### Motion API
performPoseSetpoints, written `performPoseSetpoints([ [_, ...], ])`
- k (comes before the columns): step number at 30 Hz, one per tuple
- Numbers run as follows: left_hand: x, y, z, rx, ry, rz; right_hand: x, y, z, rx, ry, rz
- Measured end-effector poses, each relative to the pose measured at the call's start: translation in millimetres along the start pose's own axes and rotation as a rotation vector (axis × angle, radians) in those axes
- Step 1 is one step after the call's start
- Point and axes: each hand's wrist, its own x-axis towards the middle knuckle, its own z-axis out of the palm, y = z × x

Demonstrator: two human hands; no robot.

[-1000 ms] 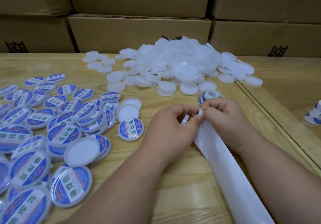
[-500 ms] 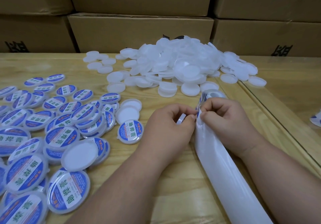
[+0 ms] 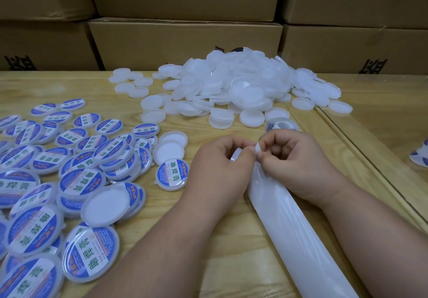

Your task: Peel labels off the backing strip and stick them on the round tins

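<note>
Backing strip [image 3: 291, 233] is laid on the table, long axis running from lower right of the frame up to centre. Its upper end is pinched by both hands, fingers curled narrow: right hand [image 3: 298, 159] on the strip edge, left hand [image 3: 217, 165] at what is judged a label corner. Unlabelled tin [image 3: 168, 152] lies left of the grip, nearer the left hand; roll [image 3: 281, 125] is seen just above.

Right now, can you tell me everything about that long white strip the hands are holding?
The backing strip is a long, glossy white band, like waxy paper, with no labels showing on the stretch toward the camera. It lies flat on the wooden table, running from the bottom edge up to the hands. The left hand and right hand both pinch its far end, where a small piece curls upward.
</note>
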Motion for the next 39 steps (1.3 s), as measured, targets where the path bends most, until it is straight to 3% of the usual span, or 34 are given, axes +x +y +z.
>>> performPoseSetpoints([
  [4,1.0,-0.7,1.0,-0.010,0.069,0.021,0.1,-1.5,0.3,0.001,-0.006,0.016],
  [13,5.7,-1.3,-3.9,-0.274,0.360,0.034,-2.2,-6.1,0.3,0.006,-0.003,0.059],
  [24,7.0,-0.5,-7.3,-0.364,0.416,-0.015,-2.8,-4.4,2.9,0.003,0.012,0.029],
  [30,8.8,-1.3,-4.5,-0.351,0.323,-0.054,0.0,-2.0,12.4,-0.009,0.223,-0.205],
  [39,11.2,-3.1,-3.5,-0.345,0.254,-0.068,2.8,-2.0,14.5,-0.196,0.245,-0.379],
])
